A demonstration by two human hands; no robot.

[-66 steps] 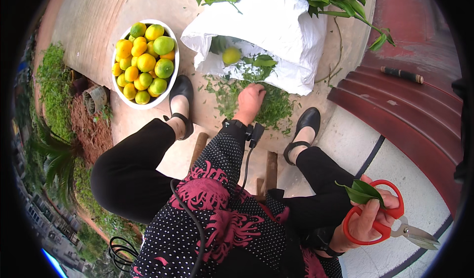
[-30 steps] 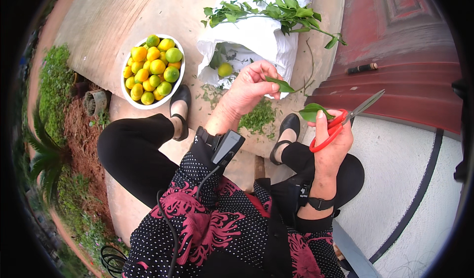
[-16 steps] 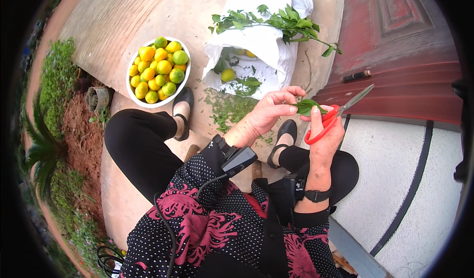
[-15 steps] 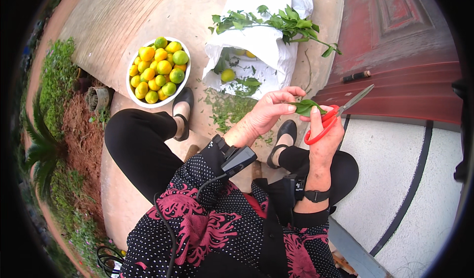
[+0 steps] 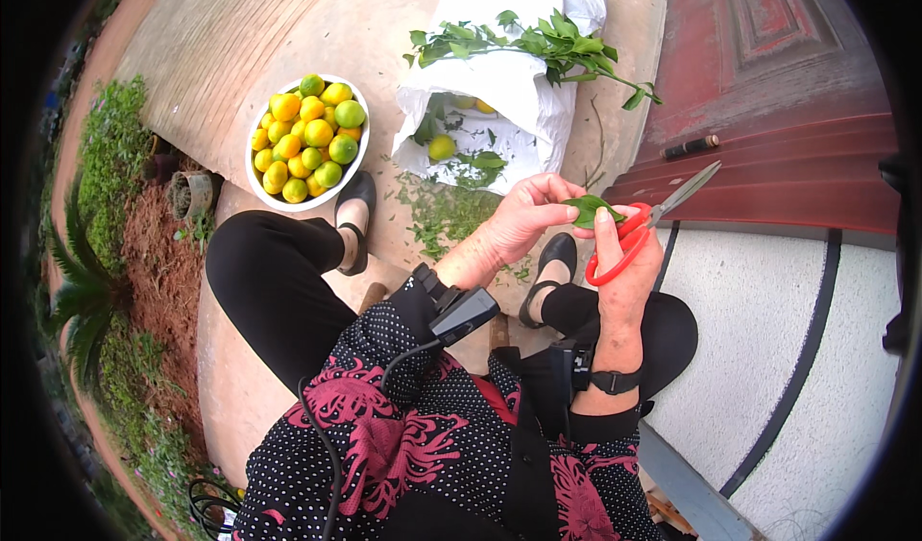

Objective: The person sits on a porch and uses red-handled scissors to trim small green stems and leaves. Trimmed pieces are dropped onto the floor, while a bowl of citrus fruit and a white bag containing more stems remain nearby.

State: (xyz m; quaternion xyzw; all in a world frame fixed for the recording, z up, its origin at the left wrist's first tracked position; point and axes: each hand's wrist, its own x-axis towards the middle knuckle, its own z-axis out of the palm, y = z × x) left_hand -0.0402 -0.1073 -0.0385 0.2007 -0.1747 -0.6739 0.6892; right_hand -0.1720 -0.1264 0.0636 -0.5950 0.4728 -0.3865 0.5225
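Far L, palm-like plant (image 5: 86, 287), then pot (image 5: 197, 195). White bowl (image 5: 265, 195) on the concrete (image 5: 250, 23), heaped w/ yellow & green citrus (image 5: 317, 132); L shoe (image 5: 359, 198) just beside it. Next, green leaf bits (image 5: 444, 213) on the ground by the mouth of a white sack (image 5: 523, 95), w/ fruit inside & leafy branch (image 5: 567, 49) across its top.

L hand (image 5: 523, 216): forearm slants up & R, boxy dark device (image 5: 464, 315) strapped at wrist; thumb & index pinch L end of green leaf (image 5: 586, 212) (1 or more, can't tell). Leaf sits btwn both hands, touching each, held up off the ground.

R hand (image 5: 629, 264): forearm nearly vert. in view, wrist strap (image 5: 617, 381) on; thumb points up, pressed on leaf's R end, other fingers curled around red-handled scissors (image 5: 652, 217). Can't tell which fingers are thru the loops. Blades aim up & R, away from leaf. Far R, dark red door (image 5: 768, 61) w/ dark tube (image 5: 690, 147) near its base.
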